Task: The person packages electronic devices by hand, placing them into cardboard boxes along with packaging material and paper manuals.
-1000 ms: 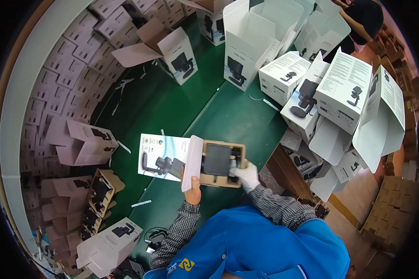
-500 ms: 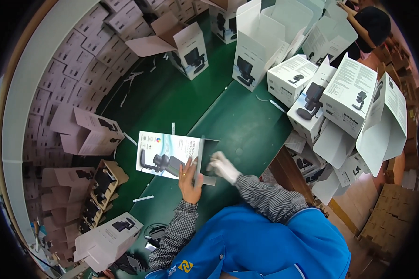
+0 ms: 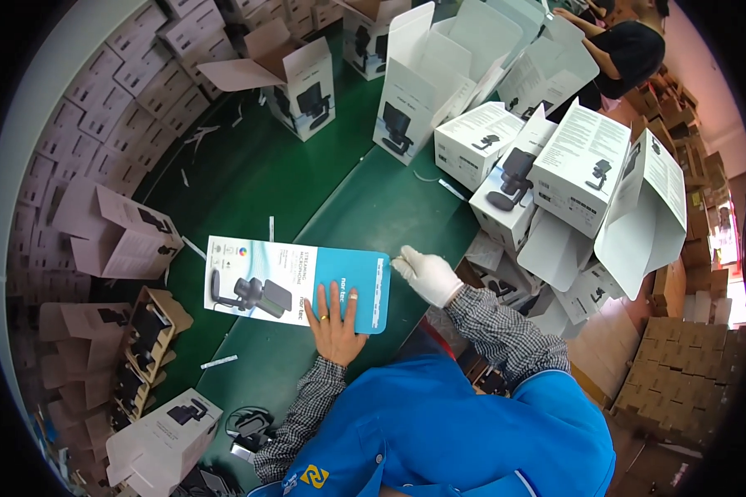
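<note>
A microphone box (image 3: 257, 286), white with a printed microphone, lies flat on the green table with its blue flap (image 3: 365, 286) opened out to the right. My bare left hand (image 3: 336, 328), a ring on one finger, rests with spread fingers on that flap. Just beyond the flap's outer upper corner is my right hand (image 3: 431, 277) in a white glove. Its fingers are bunched together, and whatever may be between them is too small to make out.
Open white boxes (image 3: 406, 108) stand at the back of the table. More boxes (image 3: 580, 170) are piled at the right. A wooden rack (image 3: 151, 340) and another open box (image 3: 166, 435) sit at the left. A coiled cable (image 3: 249, 424) lies near my left sleeve. Another person (image 3: 626, 58) is at the far right.
The blue flap now lies spread out flat to the right of the box. My left hand has moved onto it, and my right hand has shifted up to its outer corner.
</note>
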